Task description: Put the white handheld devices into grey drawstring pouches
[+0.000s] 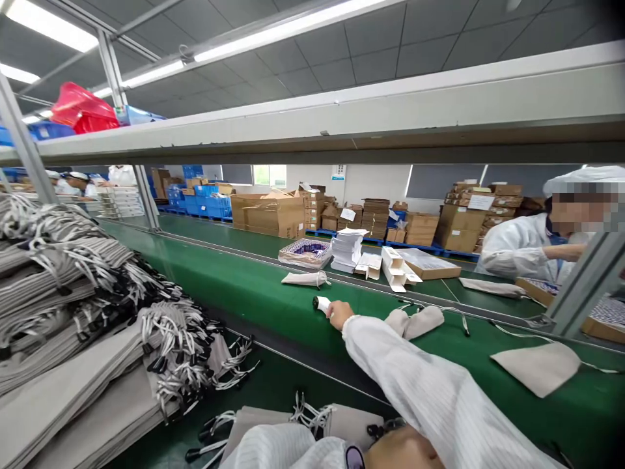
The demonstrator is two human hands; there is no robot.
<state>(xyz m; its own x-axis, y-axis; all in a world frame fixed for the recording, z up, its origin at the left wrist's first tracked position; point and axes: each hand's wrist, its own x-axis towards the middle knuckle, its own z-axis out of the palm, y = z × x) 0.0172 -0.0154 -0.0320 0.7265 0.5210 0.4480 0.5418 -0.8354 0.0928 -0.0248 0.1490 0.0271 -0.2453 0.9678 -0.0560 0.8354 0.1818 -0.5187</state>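
My right hand (340, 314) reaches out over the green conveyor belt (229, 286), closed around a small white handheld device (322, 303) with a round black end. Its exact kind cannot be made out. At the bottom edge, my left hand (405, 448) is partly cut off, and its fingers are hidden. A dark oval thing with a light rim (355, 457) shows beside it. Just beyond lie grey drawstring pouches (354, 422) with black cord ends. On the belt, one filled-looking pouch (303, 279) lies past the device; further pouches (424, 322) lie to the right.
Large piles of grey pouches (73, 293) rise at left. Behind the belt stand stacked white papers (347, 249), open white boxes (396, 268) and a tray of small items (305, 253). A shelf (312, 117) spans overhead. A co-worker (532, 241) sits across at right, beside a metal post (588, 280).
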